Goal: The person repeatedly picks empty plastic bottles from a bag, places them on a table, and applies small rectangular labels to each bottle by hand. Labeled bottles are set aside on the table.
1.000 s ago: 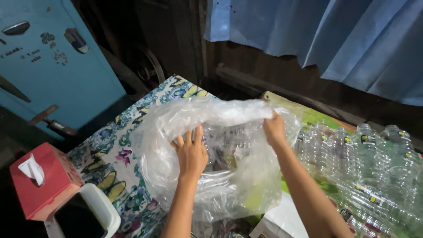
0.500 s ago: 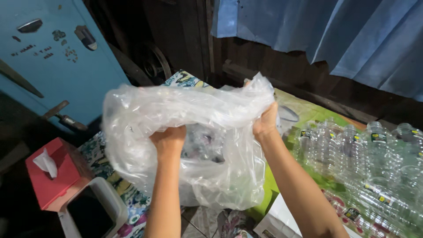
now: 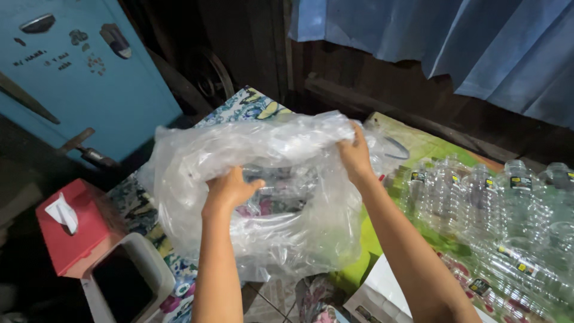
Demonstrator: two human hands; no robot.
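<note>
A blue pleated curtain (image 3: 472,48) fills the upper right of the frame, and a blue painted door with metal fittings (image 3: 78,78) fills the upper left; dark wooden boards lie between them. Below, a desk covered with a flower-patterned cloth (image 3: 254,106) runs from the centre toward the lower edge, with a green mat (image 3: 421,146) spread over its right part.

At the centre of the frame, a large crumpled clear plastic bag (image 3: 299,233) is held up above the desk, hiding most of the cloth behind it. The left hand (image 3: 230,188) has its fingers curled into the bag's film at centre left, gripping it. The right hand (image 3: 356,155) is closed on the bag's upper rim at centre right, pinching the film.

Just to the right of the bag, a group of empty clear plastic bottles with dark caps (image 3: 502,215) crowds the right side of the frame, some upright, some lying.

In the lower left, a red tissue box with a white tissue sticking out (image 3: 75,236) stands beside a white open-topped bin (image 3: 128,281). At the bottom right of centre, a white carton (image 3: 373,296) shows under the right forearm.
</note>
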